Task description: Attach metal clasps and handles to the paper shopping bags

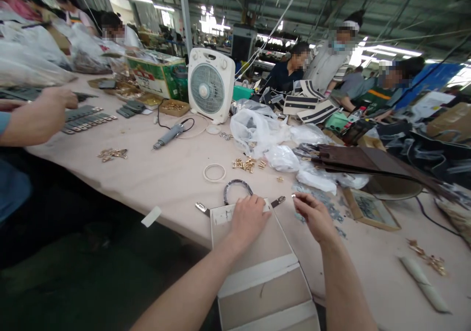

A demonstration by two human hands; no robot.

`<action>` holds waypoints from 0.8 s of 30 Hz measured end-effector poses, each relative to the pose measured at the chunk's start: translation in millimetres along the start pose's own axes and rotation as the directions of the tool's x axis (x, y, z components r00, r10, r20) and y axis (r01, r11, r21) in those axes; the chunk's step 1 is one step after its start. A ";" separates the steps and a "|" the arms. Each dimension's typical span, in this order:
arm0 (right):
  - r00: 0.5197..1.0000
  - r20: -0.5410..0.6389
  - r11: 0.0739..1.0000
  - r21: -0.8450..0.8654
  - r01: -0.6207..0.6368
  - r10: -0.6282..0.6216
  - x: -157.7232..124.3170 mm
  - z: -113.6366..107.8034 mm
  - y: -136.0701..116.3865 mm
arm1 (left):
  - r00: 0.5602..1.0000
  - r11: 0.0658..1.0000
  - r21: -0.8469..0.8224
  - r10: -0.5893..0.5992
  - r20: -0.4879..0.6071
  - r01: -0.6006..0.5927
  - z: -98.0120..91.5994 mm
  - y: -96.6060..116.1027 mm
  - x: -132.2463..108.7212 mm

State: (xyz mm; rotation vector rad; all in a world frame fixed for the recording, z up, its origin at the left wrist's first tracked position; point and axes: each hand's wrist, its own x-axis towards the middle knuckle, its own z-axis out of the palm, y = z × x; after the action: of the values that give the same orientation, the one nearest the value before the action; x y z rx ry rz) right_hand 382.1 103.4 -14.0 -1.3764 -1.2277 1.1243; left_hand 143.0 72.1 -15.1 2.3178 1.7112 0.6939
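A worker's left hand [250, 220] rests with fingers [253, 206] spread flat on a pale panel [253, 252] overhanging the near edge of the worktop [176, 188], metal clips [203, 208] jutting out at either side. Just to the right, the right hand [316, 218] pinches a small metal fitting [294, 196] between thumb and forefinger. A dark coiled ring [237, 188] lies just beyond the panel.

Tiny bright bit [293, 196] at the right fingers [303, 201], too small to tell
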 end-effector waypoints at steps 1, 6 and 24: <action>0.998 0.050 0.997 0.069 -0.029 0.026 -4.5 13.3 -2.5 | 1.000 1.000 -0.007 0.003 -0.002 -0.003 0.1 -0.3 -0.5; 0.979 0.172 0.972 0.183 -0.145 0.113 -11.1 63.0 0.7 | 1.000 1.000 -0.016 0.016 -0.014 -0.016 1.1 -1.3 -2.1; 0.970 0.233 0.997 -0.012 -0.076 0.077 -8.4 66.6 14.5 | 0.999 0.999 -0.027 -0.024 -0.024 0.024 4.9 -7.8 -2.1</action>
State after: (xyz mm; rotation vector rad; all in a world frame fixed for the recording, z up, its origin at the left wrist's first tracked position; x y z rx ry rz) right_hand 317.5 98.8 -36.9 -1.3320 -1.3513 1.3693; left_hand 138.1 73.3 -23.1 2.2763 1.7257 0.7386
